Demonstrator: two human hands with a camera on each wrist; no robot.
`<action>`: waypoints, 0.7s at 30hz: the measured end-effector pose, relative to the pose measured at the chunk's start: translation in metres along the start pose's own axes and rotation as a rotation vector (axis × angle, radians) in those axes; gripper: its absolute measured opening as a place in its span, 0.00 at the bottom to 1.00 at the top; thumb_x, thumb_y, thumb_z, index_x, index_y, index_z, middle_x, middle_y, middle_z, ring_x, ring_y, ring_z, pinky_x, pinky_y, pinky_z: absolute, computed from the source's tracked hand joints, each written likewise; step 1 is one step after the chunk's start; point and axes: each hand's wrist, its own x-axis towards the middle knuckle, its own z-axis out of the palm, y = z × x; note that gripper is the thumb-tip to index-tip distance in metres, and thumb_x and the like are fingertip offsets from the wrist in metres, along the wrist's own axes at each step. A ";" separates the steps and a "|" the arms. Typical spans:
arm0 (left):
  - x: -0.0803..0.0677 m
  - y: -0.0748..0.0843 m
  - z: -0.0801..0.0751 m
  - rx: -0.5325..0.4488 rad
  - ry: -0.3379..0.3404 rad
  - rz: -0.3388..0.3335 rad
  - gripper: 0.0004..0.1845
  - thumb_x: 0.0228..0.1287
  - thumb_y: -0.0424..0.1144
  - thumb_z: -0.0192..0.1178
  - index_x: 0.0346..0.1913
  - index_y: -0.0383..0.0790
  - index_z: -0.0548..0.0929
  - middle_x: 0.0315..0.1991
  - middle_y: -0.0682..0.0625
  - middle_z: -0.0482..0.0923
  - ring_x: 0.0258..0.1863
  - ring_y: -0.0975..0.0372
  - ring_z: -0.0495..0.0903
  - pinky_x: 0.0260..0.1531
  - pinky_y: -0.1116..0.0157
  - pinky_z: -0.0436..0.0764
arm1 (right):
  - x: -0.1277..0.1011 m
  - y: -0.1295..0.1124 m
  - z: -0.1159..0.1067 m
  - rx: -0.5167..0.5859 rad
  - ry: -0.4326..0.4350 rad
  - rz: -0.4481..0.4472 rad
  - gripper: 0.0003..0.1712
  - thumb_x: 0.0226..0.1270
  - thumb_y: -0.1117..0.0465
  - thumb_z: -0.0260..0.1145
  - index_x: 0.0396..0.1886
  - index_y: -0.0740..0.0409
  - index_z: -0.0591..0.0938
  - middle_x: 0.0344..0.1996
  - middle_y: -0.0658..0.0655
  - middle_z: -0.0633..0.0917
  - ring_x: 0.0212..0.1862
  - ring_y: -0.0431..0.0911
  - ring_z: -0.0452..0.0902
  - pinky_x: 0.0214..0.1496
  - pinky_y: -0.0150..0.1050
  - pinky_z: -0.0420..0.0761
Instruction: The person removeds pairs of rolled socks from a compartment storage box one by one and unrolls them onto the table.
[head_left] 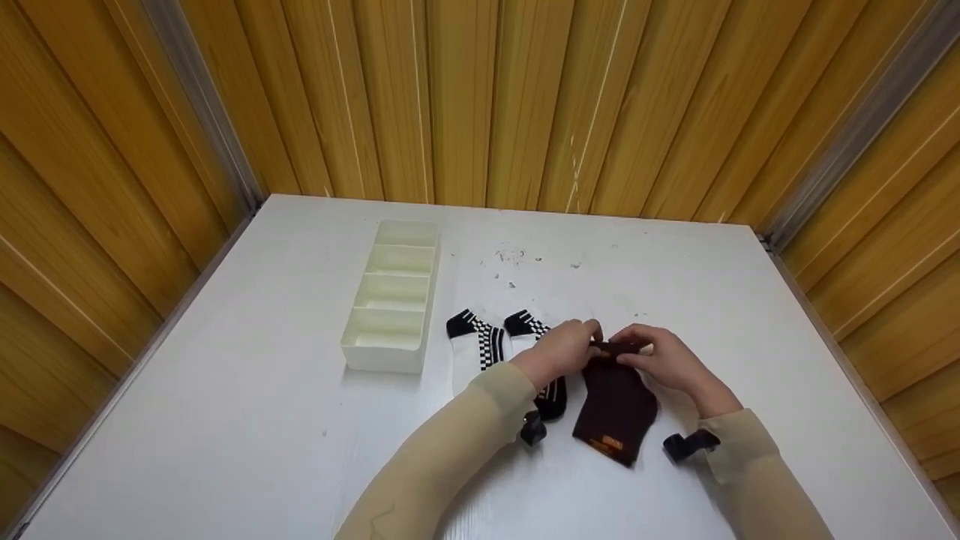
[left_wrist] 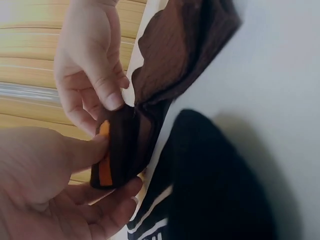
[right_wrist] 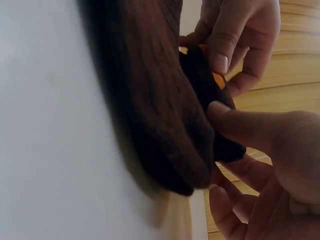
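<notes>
No text, number or brand can be read in any view. The brown sock (head_left: 616, 405) carries a small orange tag near its lower end, but any marks on it are too small to read.

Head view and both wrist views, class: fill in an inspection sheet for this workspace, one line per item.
Surface: white table, a few small dark specks near the far edge.
Job's things: brown sock with orange tags, lying flat, its far end lifted.
Clutter: two checkered socks beside it; cream divided organizer, compartments look bare.
Hands: left hand and right hand both pinch the brown sock's far end.
Cables: nothing seen.
Surroundings: yellow wood-panel walls.
</notes>
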 end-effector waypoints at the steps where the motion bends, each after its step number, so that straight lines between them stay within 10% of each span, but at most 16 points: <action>1: 0.000 0.000 0.000 0.015 0.008 0.001 0.16 0.76 0.46 0.61 0.60 0.45 0.80 0.51 0.48 0.85 0.48 0.60 0.84 0.48 0.67 0.82 | 0.002 0.001 -0.001 -0.003 0.001 0.008 0.14 0.72 0.61 0.69 0.55 0.54 0.85 0.50 0.58 0.88 0.54 0.55 0.83 0.57 0.52 0.79; 16: 0.013 -0.002 0.002 0.138 0.036 -0.099 0.11 0.75 0.40 0.60 0.55 0.51 0.87 0.47 0.53 0.85 0.48 0.59 0.84 0.46 0.64 0.83 | 0.017 -0.002 -0.006 -0.037 -0.013 -0.059 0.22 0.62 0.66 0.76 0.56 0.59 0.84 0.57 0.65 0.84 0.58 0.64 0.77 0.59 0.61 0.77; 21: 0.014 -0.004 0.001 0.108 0.078 -0.108 0.11 0.78 0.42 0.56 0.55 0.49 0.85 0.46 0.52 0.85 0.47 0.59 0.85 0.46 0.64 0.84 | 0.029 -0.002 -0.005 -0.086 -0.034 -0.015 0.16 0.65 0.68 0.72 0.52 0.57 0.85 0.51 0.63 0.86 0.52 0.59 0.81 0.51 0.50 0.80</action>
